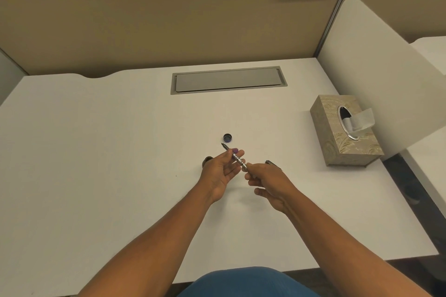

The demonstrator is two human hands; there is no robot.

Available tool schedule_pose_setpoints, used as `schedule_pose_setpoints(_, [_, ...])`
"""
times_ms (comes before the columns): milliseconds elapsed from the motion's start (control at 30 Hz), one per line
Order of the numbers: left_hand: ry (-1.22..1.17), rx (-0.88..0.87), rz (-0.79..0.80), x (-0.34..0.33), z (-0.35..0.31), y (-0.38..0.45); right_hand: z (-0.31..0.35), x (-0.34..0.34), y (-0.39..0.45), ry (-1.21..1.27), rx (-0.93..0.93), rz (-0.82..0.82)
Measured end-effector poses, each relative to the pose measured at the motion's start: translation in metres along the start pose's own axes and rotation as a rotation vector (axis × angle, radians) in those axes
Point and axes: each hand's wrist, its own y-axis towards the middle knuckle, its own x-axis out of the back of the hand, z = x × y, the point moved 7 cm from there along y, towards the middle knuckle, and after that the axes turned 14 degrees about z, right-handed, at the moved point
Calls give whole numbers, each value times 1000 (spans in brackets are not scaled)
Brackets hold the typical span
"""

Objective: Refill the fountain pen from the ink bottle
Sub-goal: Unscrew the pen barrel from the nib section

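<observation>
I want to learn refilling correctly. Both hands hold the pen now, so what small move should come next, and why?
Probably lower the nib into the ink bottle, which sits half hidden behind the left hand. Its cap is already off, the left hand holds the pen and the right hand pinches its back end, seemingly ready to twist.

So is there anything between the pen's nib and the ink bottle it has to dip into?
Only the left hand itself: it holds the pen and covers most of the ink bottle behind it. The bottle cap lies apart on the desk. Whether the bottle's mouth is open cannot be told.
</observation>
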Motion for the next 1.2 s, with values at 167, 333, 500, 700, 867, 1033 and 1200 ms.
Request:
schedule_pose_setpoints(167, [9, -6, -1, 2, 0, 0, -2, 1, 0, 42, -7, -5])
schedule_pose_setpoints(333, [18, 8, 18, 1, 2, 0, -5, 1, 2, 21, -29, -15])
schedule_pose_setpoints(500, [8, 14, 25, 0, 3, -2, -9, 1, 3, 54, -28, 7])
schedule_pose_setpoints(700, [14, 17, 24, 0, 2, -3, -12, -3, 2, 38, -56, 40])
schedule_pose_setpoints(867, [3, 15, 21, 0, 4, -5, -13, -1, -1, 61, -37, 30])
schedule_pose_setpoints(1033, [13, 15, 32, -3, 3, -6, -14, -2, -1, 104, -39, 36])
schedule_pose_setpoints(1200, [11, 6, 22, 1, 4, -7, -16, -3, -3, 110, -38, 40])
